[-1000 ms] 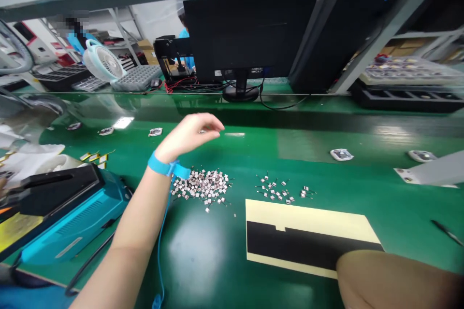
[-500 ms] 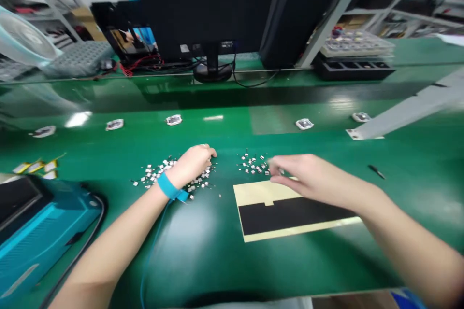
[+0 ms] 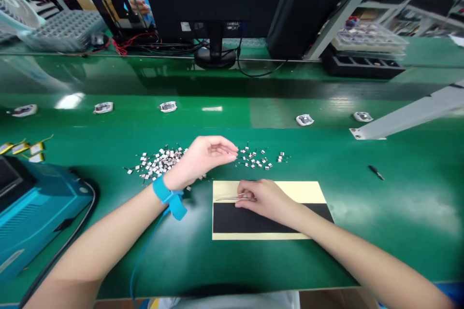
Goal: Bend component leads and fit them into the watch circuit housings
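Observation:
My left hand (image 3: 210,157), with a blue wrist strap (image 3: 168,193), is above the right side of a large pile of small silver parts with short leads (image 3: 155,164). Its thumb and fingertips come together beside a smaller group of the same parts (image 3: 255,158); what they pinch is too small to make out. Tweezers (image 3: 228,198) are gripped in my right hand (image 3: 263,198), tips pointing left over a cream backing sheet (image 3: 304,191). A black adhesive strip (image 3: 232,219) lies on that sheet, partly covered by my hand and forearm.
Several white-rimmed units (image 3: 167,106) stand in a row behind the parts. A teal machine (image 3: 43,207) and yellow-edged battery packs (image 3: 36,148) are at left. A metal bracket (image 3: 406,113) and a black pen-like tool (image 3: 376,172) are at right. A monitor (image 3: 215,53) stands behind.
My left hand has moved right, off the large pile towards the small group. My right hand has come left and down over the sheet, where the tweezers now show. The sheet sits straighter, further left.

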`<state>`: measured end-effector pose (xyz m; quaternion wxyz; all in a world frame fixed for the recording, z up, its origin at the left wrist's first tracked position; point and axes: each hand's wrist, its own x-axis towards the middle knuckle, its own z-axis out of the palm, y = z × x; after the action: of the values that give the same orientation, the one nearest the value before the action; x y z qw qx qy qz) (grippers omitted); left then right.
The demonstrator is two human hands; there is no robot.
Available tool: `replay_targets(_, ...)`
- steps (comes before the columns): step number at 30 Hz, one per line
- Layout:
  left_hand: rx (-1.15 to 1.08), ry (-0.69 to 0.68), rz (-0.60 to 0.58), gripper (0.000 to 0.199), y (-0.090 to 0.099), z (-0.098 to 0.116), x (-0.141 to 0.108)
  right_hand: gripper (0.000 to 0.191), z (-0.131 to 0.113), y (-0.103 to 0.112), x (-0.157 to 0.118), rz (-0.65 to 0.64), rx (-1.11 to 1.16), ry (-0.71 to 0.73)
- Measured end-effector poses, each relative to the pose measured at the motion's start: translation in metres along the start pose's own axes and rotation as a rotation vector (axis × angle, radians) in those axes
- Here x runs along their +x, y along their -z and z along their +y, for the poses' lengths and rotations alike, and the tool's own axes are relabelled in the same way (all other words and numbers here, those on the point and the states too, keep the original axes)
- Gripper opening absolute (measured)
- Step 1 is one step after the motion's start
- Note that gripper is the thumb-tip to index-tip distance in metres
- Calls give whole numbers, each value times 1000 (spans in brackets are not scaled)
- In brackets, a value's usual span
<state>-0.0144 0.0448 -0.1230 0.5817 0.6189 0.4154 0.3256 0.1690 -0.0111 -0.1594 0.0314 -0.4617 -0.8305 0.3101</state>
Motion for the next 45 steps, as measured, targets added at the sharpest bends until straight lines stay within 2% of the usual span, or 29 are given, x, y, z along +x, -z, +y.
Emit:
replay_targets(3,-137,63,-4,13,-15,-22,1,18,-8,-7,3,50,15,-19)
replay_targets(7,-84,52,-34,9,-24,-44,3,18,-10,-13,1,105,31,-23)
replay_targets(12,112,13,18,11,-22,-52,-1,11,-4,-13,-5,103,77,43)
replay_targets(16,333,-111,106,19,-22,-53,-5,16,-3,-6,-8,88,185,37)
replay_targets(18,364,-167,134,19,-22,-53,-6,23,-3,-2,-10,89,252,42)
replay_targets(20,318,-204,154,16,-23,-53,-6,37,-4,0,-11,129,315,38)
replay_targets(22,208,-230,153,13,-24,-52,-6,40,-3,1,-10,217,365,1)
replay_targets(25,21,-239,96,6,-27,-50,-7,24,0,1,-5,354,409,-75)
replay_targets(27,-56,-233,35,2,-28,-48,-8,10,2,0,-3,398,423,-96)
replay_targets(30,-96,-223,-18,1,-28,-45,-10,12,4,-2,-1,420,425,-88)
replay_targets(33,-89,-224,-11,3,-28,-45,-9,13,4,-2,-2,435,397,-67)
replay_targets(35,-79,-232,-7,6,-27,-45,-9,12,5,1,-4,410,360,-37)
replay_targets(39,13,-207,-40,17,-25,-47,-8,13,4,9,-12,261,230,84)
replay_targets(45,408,-233,-128,23,-24,-50,-7,23,-5,9,-21,48,30,236)
